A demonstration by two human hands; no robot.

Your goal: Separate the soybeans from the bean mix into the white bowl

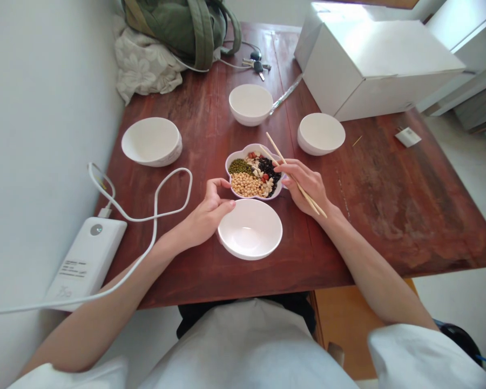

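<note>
Closest to the lens, a white shirt (247, 351) fills the bottom of the view, and both arms reach out past it to the action! All eyes on the flower-shaped dish (238, 155), packed with sections of mung beans (240, 166), pale soybeans (246, 185), black beans (269, 170) and a mix of white and red beans (255, 162). It sits near the middle of the reddish-brown wooden worktop (392, 216). The right hand (303, 183) has its fingers closed on a pair of wooden chopsticks (297, 178), one end reaching in over the dish. The left hand (206, 216) comes in beside the dish, fingers curled and loose, their tips at its rim, holding nothing.

Just below the dish, a white bowl (250, 229) sits right beside the left hand. Further white bowls stand beyond the dish: one straight ahead (250, 104), one to its right (321, 134), one to its left (152, 141). Well beyond it lie keys (256, 66) and a green backpack (186, 27); a white box (372, 65) sits up to the right. Down to the left, a white power bank (85, 262) trails a white cable (156, 216), its printing too small to read!
</note>
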